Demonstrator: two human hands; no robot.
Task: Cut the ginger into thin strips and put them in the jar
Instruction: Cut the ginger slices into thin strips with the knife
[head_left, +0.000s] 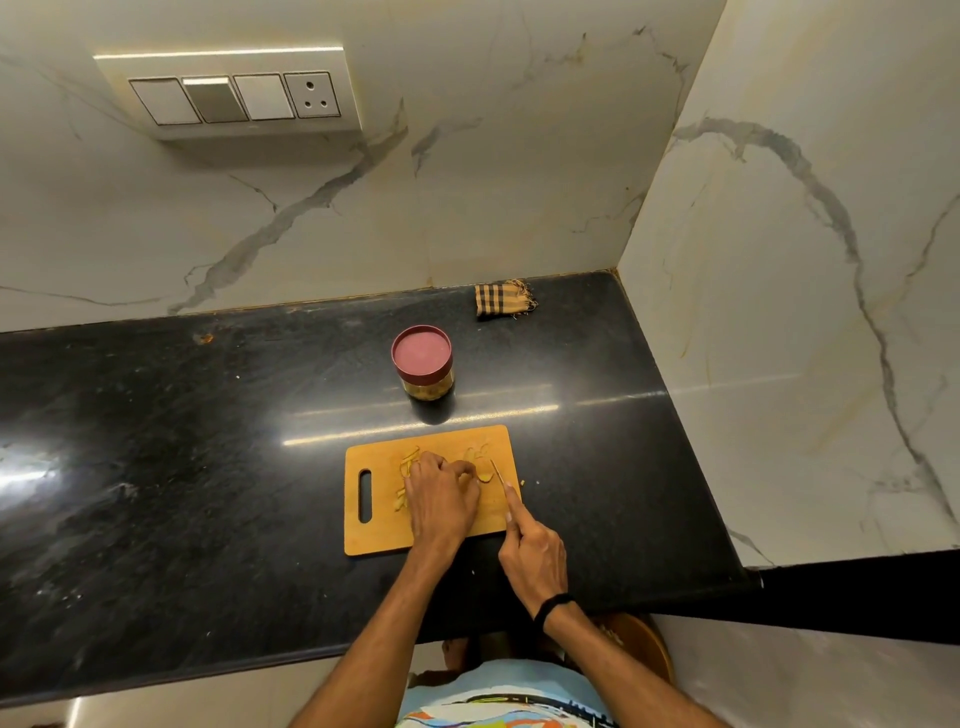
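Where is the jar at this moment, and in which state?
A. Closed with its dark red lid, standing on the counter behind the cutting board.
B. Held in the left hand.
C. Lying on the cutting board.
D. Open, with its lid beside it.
A: the jar stands upright on the black counter beyond the cutting board, its dark red lid on it.

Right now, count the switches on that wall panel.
3, in a row on the wall panel: the left switch, the middle switch and the right switch, which sits beside the socket. None looks hidden.
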